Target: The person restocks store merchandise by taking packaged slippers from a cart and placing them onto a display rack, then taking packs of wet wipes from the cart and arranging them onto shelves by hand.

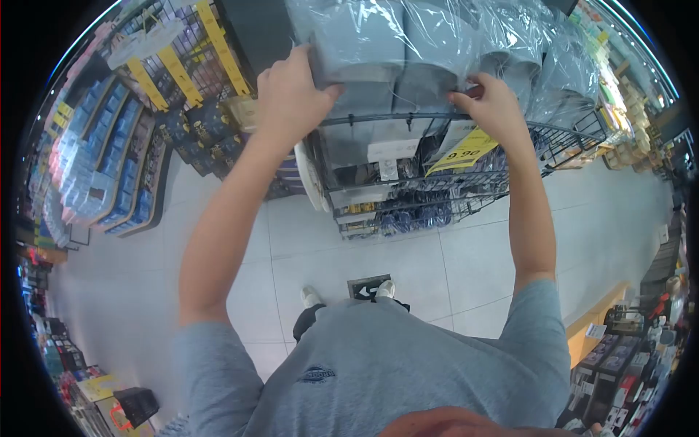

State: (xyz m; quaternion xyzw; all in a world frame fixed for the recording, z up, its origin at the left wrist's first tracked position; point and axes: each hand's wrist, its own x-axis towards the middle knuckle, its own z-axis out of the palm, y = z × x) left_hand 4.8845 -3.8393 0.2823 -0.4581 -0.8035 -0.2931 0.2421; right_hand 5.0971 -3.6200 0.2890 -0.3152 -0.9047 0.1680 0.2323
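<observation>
Count: 2 hands, left hand (291, 95) and right hand (495, 109). Grey wrapped items (364, 44): at least 4, 2 of them between the hands; exact total unclear under plastic glare. Wire rack (409, 116) in front: 1. Yellow price tag (462, 153) on it: 1. Yellow strips (180, 75), upper left: 3. Shoes (310, 297): 2. Shirt logo (317, 374): 1.

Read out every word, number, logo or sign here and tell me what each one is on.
"9.90": yellow price tag on the wire rack.
Chest logo on the grey shirt: lettering too blurred to read surely.
White label on the rack: too small.
Yellow strips at the left display: unreadable.
Black floor patch: white mark, no readable word.
</observation>
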